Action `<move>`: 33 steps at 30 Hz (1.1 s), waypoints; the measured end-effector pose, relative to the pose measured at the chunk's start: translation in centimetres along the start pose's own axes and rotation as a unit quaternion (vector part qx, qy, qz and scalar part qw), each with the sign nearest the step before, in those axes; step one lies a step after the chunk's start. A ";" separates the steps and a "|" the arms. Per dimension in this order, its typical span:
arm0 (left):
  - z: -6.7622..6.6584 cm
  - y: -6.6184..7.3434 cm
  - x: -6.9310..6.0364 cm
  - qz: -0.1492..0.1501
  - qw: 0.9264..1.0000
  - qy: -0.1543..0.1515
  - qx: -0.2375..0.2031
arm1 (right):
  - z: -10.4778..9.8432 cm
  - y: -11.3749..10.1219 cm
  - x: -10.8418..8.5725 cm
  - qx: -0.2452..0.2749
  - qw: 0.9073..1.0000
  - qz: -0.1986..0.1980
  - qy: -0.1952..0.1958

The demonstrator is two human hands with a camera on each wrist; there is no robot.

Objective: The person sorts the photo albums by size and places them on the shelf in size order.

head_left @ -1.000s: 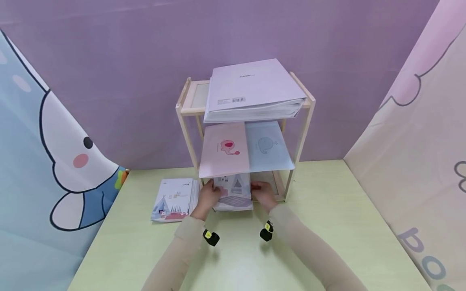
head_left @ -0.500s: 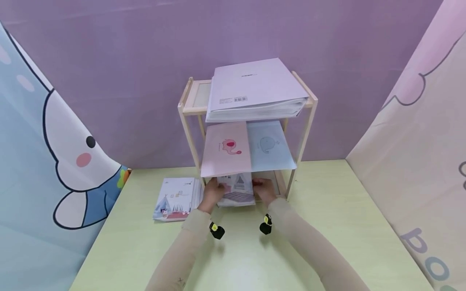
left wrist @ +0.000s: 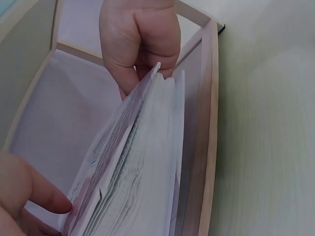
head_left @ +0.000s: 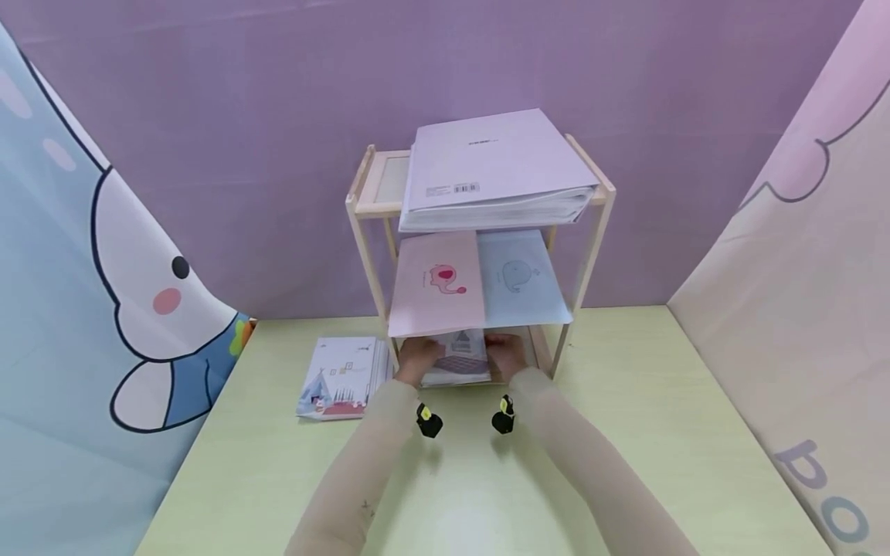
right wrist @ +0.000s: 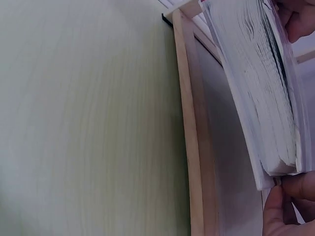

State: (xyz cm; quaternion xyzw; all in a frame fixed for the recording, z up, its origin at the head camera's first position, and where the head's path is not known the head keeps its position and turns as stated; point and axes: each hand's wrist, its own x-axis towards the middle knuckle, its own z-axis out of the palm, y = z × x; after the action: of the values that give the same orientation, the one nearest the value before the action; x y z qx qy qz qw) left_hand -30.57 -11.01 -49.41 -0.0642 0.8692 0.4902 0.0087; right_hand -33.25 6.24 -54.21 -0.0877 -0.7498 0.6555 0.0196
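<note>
A thick notebook (head_left: 459, 364) with a tent picture on its cover sits partly inside the bottom tier of a small wooden rack (head_left: 373, 255). My left hand (head_left: 419, 360) grips its left side, thumb on the cover. On the other side my right hand (head_left: 506, 354) holds the right edge. In the left wrist view the notebook's wavy page edges (left wrist: 147, 162) face the camera, above the rack's lower panel. The right wrist view has my right fingers (right wrist: 290, 206) pinching one end of the notebook. Its far part is hidden under the middle tier.
A pink elephant booklet (head_left: 436, 289) and a blue whale booklet (head_left: 523, 278) overhang the middle tier's front. Large lilac folders (head_left: 497, 166) lie on top of the rack. Left of it, a stack of similar notebooks (head_left: 341, 378) rests on the pale green table (head_left: 626, 432).
Both hands have pushed the notebook farther back into the bottom tier, so less of its cover shows. The head view has shifted slightly.
</note>
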 end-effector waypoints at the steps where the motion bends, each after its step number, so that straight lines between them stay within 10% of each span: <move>1: 0.1 0.0 0.2 -0.003 1.000 0.000 -0.007 | 0.1 0.0 0.2 0.001 1.000 0.005 0.002; 20: 0.8 -0.5 2.7 0.030 0.985 0.072 0.151 | 1.6 1.0 1.5 -0.030 0.995 0.084 -0.035; 27: 1.2 -0.6 2.7 0.060 0.977 0.098 0.179 | 3.3 9.1 8.0 -0.016 0.995 0.094 -0.035; 33: 1.5 -0.6 2.6 0.046 0.972 0.088 0.214 | 3.6 11.5 9.4 0.003 0.994 0.100 -0.046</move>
State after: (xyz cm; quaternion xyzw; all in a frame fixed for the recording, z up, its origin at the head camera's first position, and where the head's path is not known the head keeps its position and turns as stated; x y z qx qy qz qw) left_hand -33.18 -10.27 -50.94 -0.0639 0.9532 0.2854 -0.0766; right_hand -41.77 5.67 -66.90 -0.1322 -0.7357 0.6595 -0.0800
